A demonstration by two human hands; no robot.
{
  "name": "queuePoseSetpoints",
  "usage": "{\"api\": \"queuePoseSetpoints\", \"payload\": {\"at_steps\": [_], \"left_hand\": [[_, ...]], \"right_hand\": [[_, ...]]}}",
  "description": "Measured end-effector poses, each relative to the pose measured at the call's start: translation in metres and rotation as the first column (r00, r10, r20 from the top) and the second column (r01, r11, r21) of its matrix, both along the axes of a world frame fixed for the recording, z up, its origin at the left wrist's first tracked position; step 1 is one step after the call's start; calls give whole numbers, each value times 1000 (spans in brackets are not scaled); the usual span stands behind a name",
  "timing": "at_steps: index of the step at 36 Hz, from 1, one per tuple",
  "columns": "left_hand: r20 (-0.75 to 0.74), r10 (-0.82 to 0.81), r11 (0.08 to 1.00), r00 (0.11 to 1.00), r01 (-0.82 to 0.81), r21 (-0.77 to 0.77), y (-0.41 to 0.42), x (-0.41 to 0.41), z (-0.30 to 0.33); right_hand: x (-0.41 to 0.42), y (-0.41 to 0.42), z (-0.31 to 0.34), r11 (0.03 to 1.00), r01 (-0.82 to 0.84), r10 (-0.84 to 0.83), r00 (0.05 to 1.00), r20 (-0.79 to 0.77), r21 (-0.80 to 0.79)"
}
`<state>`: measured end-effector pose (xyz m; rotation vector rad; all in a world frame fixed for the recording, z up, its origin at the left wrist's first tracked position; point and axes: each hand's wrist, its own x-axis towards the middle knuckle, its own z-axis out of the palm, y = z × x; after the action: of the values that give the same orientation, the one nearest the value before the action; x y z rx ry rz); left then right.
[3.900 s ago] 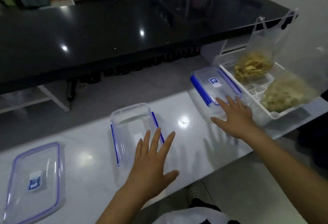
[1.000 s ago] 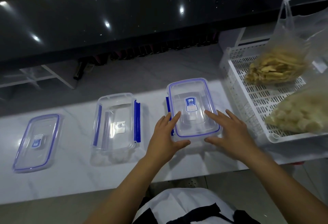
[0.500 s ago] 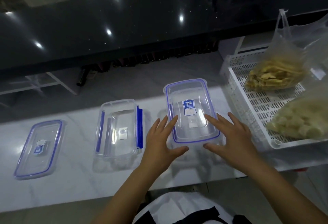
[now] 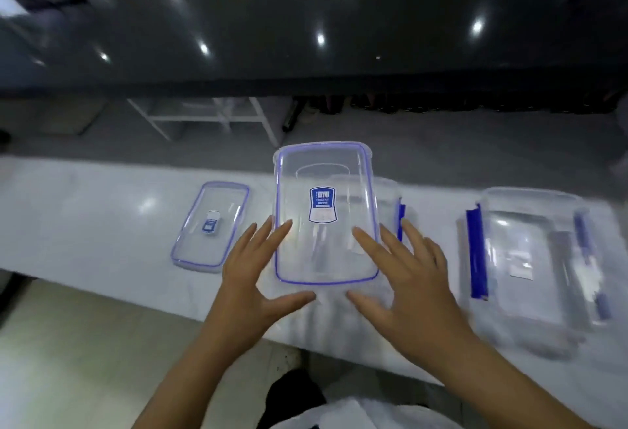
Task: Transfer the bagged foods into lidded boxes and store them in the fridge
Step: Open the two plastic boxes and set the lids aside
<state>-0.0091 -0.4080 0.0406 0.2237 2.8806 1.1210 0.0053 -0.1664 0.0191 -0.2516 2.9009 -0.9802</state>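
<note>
Both hands are gripping one clear lid [image 4: 326, 214] by its near corners, left hand [image 4: 253, 279] and right hand [image 4: 404, 279] with fingers spread, holding it above the white counter [image 4: 85, 224]. An open box [image 4: 533, 258] is sitting to the right; a second lid [image 4: 210, 226] is lying flat to the left.

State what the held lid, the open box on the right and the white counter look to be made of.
Lid: clear glossy plastic, since the box behind shows through; its blue rim line may be a rubbery seal.
Box: the same clear plastic, with opaque blue clips.
Counter: polished white stone or a look-alike, mirroring the ceiling lights.
</note>
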Motion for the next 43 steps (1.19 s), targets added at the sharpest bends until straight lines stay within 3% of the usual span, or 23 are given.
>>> {"api": "queuePoseSetpoints", "payload": {"at_steps": [9, 16, 26, 43], "left_hand": [[28, 29, 1000, 999, -29, 6, -175, -43, -22], [90, -101, 994, 991, 104, -36, -265, -91, -74], [127, -241, 962, 962, 254, -96, -302, -126, -127], [87, -209, 978, 974, 210, 5, -309, -127, -141]], "right_hand": [[-49, -172, -17, 994, -83, 80, 996, 50, 76], [-68, -269, -68, 998, -4, -8, 986, 169, 67], [-71, -316, -109, 981, 131, -160, 962, 219, 140], [-68, -326, -123, 968, 190, -216, 964, 158, 163]]}}
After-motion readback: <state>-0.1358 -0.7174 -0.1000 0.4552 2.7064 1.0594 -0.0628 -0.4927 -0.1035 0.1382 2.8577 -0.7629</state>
